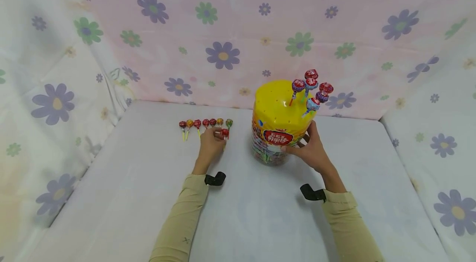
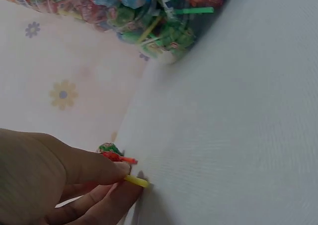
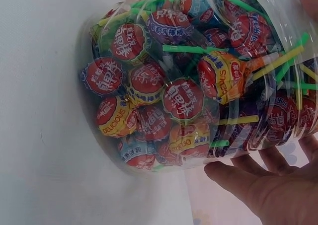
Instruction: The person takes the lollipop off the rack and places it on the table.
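My left hand (image 1: 211, 146) pinches a red-wrapped lollipop (image 1: 224, 132) by its yellow stick (image 2: 136, 181), low over the table. Just behind it runs a row of several lollipops (image 1: 197, 123), with red, yellow and green wrappers. My right hand (image 1: 314, 152) grips the side of a big clear lollipop jar (image 1: 269, 158), thumb at the front and fingers round the right. The jar stands tilted and is packed with wrapped lollipops (image 3: 184, 100). On its yellow lid (image 1: 275, 103), dotted with small holes, several lollipops (image 1: 311, 84) stand upright toward the right edge.
A white cloth covers the table (image 1: 122, 196). Flower-printed curtains (image 1: 223, 14) close in the back and both sides. Black straps with small mounts (image 1: 215, 179) sit on both wrists, over tan sleeves.
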The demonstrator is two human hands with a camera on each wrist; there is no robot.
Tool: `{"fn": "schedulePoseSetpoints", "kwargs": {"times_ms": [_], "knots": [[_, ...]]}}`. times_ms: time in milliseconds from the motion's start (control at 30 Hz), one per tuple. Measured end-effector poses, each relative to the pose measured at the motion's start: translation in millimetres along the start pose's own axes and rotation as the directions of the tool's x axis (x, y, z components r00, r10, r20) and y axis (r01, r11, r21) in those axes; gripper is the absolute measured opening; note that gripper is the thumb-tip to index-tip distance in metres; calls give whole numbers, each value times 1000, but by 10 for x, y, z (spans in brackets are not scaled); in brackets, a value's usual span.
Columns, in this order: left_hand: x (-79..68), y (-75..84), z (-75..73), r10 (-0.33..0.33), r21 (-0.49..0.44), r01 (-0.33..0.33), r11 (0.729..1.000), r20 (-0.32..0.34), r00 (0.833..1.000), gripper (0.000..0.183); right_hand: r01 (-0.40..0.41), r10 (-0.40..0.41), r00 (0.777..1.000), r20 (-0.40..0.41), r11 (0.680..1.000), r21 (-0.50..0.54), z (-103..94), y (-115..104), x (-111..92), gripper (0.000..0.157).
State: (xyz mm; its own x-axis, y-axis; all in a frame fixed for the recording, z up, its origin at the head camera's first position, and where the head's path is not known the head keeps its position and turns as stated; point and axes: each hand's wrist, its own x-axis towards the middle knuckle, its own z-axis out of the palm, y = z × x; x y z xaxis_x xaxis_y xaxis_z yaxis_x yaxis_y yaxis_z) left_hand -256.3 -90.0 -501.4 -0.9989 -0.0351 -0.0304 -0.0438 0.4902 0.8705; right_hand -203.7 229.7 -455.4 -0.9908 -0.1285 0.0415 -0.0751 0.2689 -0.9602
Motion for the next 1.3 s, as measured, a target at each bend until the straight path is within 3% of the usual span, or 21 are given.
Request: {"fn": "schedulePoseSetpoints", "kwargs": {"times_ms": [167, 367, 500, 600, 667, 733, 800, 867, 967, 1000, 1067, 1167, 1300], "knots": [[3, -35, 23, 5, 36, -6, 999, 14, 1000, 43, -2, 2, 1000, -6, 1000, -1, -7, 3, -9, 96], [-54, -15, -8, 35, 106, -33, 994, -17, 999, 42, 2, -2, 1000, 0, 1000, 13, -4, 14, -5, 96], [-109, 117, -63, 86, 140, -79, 987, -38, 996, 38, 4, -4, 1000, -2, 1000, 20, -11, 21, 3, 96], [-159, 305, -128, 183, 112, -174, 978, -79, 980, 34, 2, -2, 1000, -3, 1000, 21, -14, 21, 8, 95], [-198, 462, -168, 264, 48, -260, 964, -135, 955, 32, 2, -2, 1000, -2, 1000, 18, -9, 19, 17, 95], [-252, 642, -191, 344, -53, -360, 931, -194, 919, 31, 5, -6, 1000, 1, 1000, 21, -7, 15, 18, 95], [-327, 837, -197, 422, -157, -467, 870, -251, 871, 30, 6, -6, 1000, 2, 1000, 21, -7, 9, 16, 95], [-409, 1028, -182, 500, -233, -570, 788, -297, 814, 29, 5, -5, 1000, 2, 1000, 18, -10, 7, 17, 95], [-519, 1313, -145, 604, -287, -683, 672, -321, 729, 28, 4, -4, 1000, 0, 1000, 13, -16, 7, 19, 95], [-543, 1402, -128, 632, -298, -708, 641, -319, 706, 27, 5, -5, 1000, -1, 1000, 13, -17, 10, 22, 95], [-567, 1564, -89, 674, -323, -737, 594, -300, 675, 28, 6, -6, 1000, -4, 1000, 11, -20, 10, 24, 95], [-569, 1775, -20, 709, -349, -744, 569, -251, 660, 30, 1, -1, 1000, -8, 1000, 9, -20, 10, 23, 96], [-544, 1992, 85, 702, -361, -709, 605, -178, 690, 33, -11, 11, 1000, -9, 1000, 5, -18, 14, 17, 96]]}}
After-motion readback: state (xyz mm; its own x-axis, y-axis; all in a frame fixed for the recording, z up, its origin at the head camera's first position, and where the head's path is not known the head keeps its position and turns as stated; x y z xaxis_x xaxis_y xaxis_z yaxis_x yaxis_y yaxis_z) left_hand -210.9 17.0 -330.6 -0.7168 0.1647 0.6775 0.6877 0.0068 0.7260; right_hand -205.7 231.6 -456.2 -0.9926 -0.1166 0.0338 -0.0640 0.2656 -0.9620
